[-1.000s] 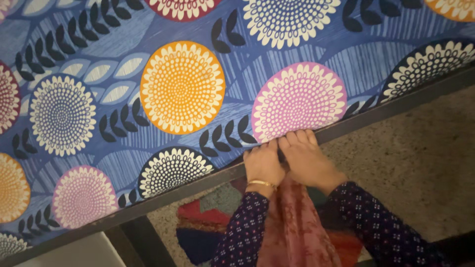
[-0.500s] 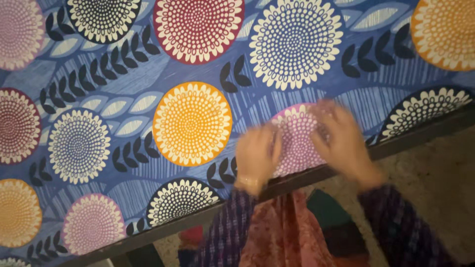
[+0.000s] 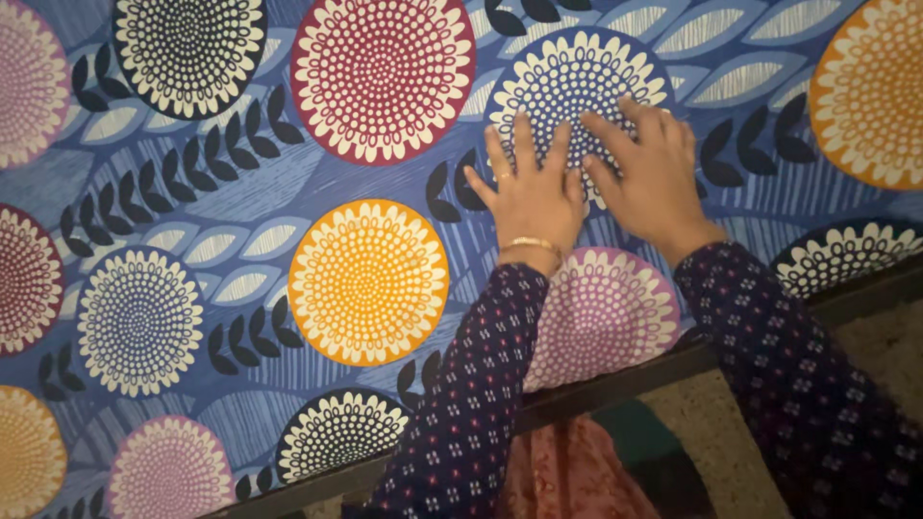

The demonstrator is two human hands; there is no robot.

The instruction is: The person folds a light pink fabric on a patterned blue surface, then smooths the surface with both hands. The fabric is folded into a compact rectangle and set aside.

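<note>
Left hand (image 3: 527, 192) flat, fingers spread, palm down on blue patterned bedsheet (image 3: 240, 192); thin gold bangle (image 3: 535, 244) at wrist. Right hand (image 3: 649, 173) just beside it, also flat and spread, thumb near left hand's fingers. Both press on a navy-and-white flower circle, holding nothing. Sheet covers the whole surface, big orange, red, pink circles, dark leaf sprigs. Dark frame edge (image 3: 596, 394) runs along the near side. Below it speckled floor (image 3: 885, 327) and pink-red cloth (image 3: 567, 476) hanging between dotted navy sleeves (image 3: 471, 394). No containers visible. Sheet left of hands lies open.
</note>
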